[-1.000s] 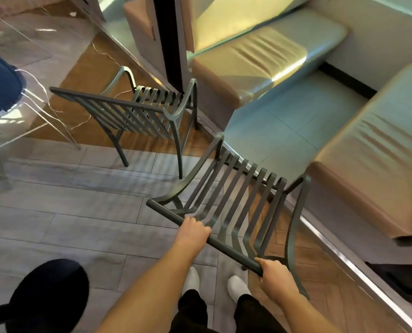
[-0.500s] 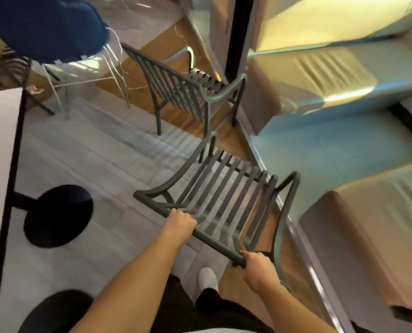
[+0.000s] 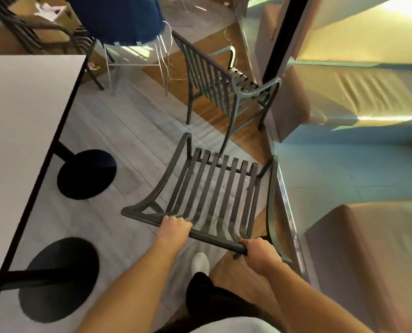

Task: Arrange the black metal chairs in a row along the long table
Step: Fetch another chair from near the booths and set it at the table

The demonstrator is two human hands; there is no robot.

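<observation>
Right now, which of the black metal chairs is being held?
The nearer slatted chair: the left hand and right hand both grip its top rail. The farther slatted chair, beyond it by the pillar, stands untouched.

Warm bright glare upper right, soft floor shadows, slight blur, wide-angle edge bending

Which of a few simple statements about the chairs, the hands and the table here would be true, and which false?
1. Both hands grip the top rail of the near black metal chair. True: left hand, right hand.
2. A second black metal chair stands beyond it. True.
3. The long table is on the person's right. False: it is on the left.
4. The blue chair is lying on the table. False: it stands on the floor beyond the table.
</observation>
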